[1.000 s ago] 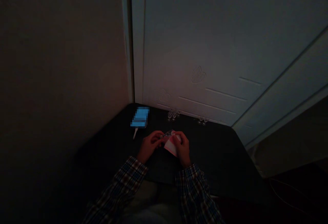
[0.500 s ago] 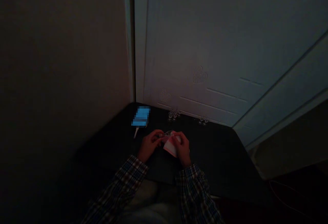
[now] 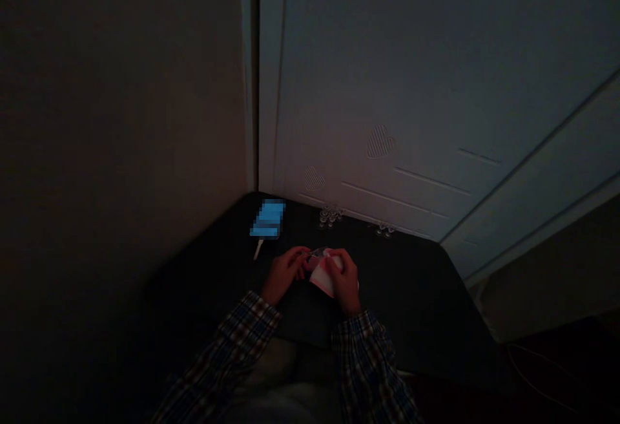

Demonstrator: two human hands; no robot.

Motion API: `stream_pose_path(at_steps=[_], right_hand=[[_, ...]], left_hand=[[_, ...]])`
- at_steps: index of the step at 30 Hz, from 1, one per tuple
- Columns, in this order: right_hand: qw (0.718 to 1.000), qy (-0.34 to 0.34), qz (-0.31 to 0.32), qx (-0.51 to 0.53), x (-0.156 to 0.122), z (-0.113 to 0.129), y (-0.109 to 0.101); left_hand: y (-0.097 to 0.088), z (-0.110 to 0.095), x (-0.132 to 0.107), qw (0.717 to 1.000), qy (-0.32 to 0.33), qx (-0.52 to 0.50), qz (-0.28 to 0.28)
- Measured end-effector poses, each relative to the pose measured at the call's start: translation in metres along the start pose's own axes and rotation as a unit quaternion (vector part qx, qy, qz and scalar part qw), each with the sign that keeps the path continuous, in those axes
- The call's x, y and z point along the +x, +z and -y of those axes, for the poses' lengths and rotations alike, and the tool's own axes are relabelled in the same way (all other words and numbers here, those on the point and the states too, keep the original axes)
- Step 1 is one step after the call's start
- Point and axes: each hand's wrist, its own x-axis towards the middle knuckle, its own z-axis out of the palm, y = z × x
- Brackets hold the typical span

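The room is very dim. My left hand (image 3: 285,273) and my right hand (image 3: 345,282) meet over a dark table (image 3: 416,307), both in plaid sleeves. My right hand is closed around a small pink-and-white packet or folded paper (image 3: 321,278). My left hand pinches something small and shiny (image 3: 316,253) at the top edge of that packet; what it is I cannot make out.
A lit phone screen (image 3: 267,219) lies at the table's far left with a white cable (image 3: 257,250) running from it. Small clear glinting objects (image 3: 329,215) sit by the white panelled door (image 3: 387,120), a second cluster of clear objects (image 3: 385,230) to the right. A wall (image 3: 121,120) stands left.
The hands stay together on the packet with only slight finger shifts. The view has drifted a little to the left, so everything sits slightly further right.
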Motion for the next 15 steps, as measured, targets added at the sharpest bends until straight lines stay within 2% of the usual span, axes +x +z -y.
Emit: stream_pose_path(at_steps=[6, 15], right_hand=[[1.000, -0.007, -0.011, 0.001, 0.0001, -0.0005, 0.0000], [1.000, -0.018, -0.012, -0.004, 0.0003, 0.0003, 0.0000]], left_hand=[[0.0005, 0.0012, 0.0001, 1.000, 0.014, 0.005, 0.021], [0.0004, -0.0021, -0.0010, 0.999, 0.015, 0.020, 0.023]])
